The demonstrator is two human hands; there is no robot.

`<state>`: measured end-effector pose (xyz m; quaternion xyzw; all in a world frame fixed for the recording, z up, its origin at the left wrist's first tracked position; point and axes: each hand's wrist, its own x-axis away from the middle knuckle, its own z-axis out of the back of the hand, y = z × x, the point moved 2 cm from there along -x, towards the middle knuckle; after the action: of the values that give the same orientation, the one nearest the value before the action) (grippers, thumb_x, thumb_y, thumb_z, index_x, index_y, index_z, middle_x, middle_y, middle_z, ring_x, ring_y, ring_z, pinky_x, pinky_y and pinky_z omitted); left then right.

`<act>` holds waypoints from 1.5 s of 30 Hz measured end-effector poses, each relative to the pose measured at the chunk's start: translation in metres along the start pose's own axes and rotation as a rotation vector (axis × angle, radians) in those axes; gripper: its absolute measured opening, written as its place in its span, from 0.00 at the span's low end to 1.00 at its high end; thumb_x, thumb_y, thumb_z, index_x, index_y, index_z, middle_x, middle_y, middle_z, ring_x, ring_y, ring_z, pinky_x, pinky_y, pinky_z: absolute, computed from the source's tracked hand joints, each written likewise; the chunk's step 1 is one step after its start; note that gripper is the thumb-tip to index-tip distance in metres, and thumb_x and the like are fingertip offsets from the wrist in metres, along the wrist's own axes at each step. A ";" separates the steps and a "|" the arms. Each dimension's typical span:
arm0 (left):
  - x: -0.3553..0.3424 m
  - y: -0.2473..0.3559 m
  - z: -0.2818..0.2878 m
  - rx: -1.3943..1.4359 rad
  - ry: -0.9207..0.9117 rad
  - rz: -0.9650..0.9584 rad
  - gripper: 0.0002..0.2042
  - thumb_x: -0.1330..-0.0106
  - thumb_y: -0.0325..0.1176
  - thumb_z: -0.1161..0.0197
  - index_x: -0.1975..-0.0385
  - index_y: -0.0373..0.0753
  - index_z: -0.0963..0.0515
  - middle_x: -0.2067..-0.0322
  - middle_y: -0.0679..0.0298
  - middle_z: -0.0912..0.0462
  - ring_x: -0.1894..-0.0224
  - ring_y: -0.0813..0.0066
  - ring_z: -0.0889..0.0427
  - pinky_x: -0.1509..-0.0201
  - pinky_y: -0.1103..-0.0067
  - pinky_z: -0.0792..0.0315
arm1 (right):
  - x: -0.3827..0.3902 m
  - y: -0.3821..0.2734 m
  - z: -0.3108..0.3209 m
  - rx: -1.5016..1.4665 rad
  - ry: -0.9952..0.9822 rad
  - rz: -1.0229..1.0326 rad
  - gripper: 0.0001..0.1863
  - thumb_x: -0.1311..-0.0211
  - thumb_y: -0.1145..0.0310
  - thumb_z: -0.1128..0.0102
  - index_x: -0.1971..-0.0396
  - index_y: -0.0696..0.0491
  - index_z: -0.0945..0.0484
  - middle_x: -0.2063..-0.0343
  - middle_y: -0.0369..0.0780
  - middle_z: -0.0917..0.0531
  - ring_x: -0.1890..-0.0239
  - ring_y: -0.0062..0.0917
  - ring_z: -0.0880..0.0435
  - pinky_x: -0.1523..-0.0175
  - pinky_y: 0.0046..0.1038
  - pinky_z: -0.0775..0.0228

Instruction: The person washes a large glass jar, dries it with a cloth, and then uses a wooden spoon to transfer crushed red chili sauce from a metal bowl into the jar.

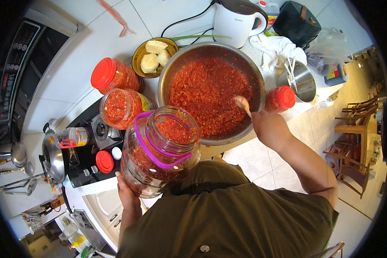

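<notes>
A wide metal basin (257,79) of chopped red chili (206,88) sits on the counter in front of me. My right hand (271,130) is closed round a spoon (242,103), whose bowl is at the right part of the chili. Against my body, tilted toward the basin, is a large glass jar (137,172) with a purple carry handle (138,133). It has no lid on and is partly filled with chili. My left hand (128,193) holds the jar low on its left side, its fingers partly hidden.
Left of the basin stand an uncovered jar of chili (116,109) and a red-lidded jar (105,75). A bowl of peeled pale pieces (138,60) and a white kettle (232,26) are behind. A red-lidded jar (281,99) and steel pot (307,84) stand right; a stove (81,165) lies left.
</notes>
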<state>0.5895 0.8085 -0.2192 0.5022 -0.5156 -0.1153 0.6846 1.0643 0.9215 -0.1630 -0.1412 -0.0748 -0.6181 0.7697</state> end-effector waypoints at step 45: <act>-0.007 -0.006 0.007 0.023 -0.029 -0.017 0.31 0.21 0.55 0.58 0.40 0.30 0.29 0.46 0.54 0.19 0.47 0.62 0.18 0.43 0.70 0.24 | 0.029 -0.080 0.048 -0.083 0.455 0.491 0.19 0.43 0.69 0.42 0.51 0.57 0.21 0.77 0.37 0.22 0.74 0.29 0.18 0.72 0.34 0.27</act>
<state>0.5829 0.8071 -0.2285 0.5124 -0.5228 -0.1225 0.6702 0.9964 0.8935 -0.0987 -0.0444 0.1602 -0.4326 0.8861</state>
